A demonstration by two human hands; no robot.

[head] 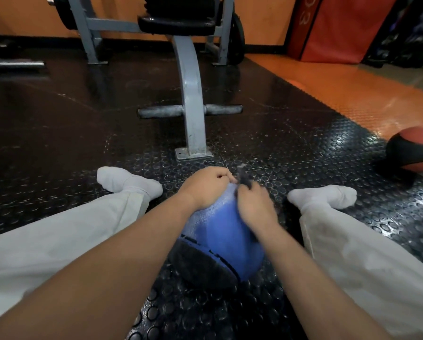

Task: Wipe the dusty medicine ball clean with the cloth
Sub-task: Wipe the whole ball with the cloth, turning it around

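Wiping looks partly done; round blue-and-black rubber medicine ball (226,241) sits under both hands; left hand (205,190) curls over its top; right hand (254,207), blurred, clamps dark grey cloth (245,180); pale dust shows below left wrist.

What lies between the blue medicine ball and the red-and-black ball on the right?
Head view: the person's right socked foot and trouser leg lie between the blue medicine ball and the red-and-black ball.

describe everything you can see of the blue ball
Blue ball with a black panel on its near side, pebbled rubbery skin, pale dust on the upper left. It sits on the studded floor between the person's legs. The left hand grips its top; the right hand, blurred, presses a dark cloth to its upper right.
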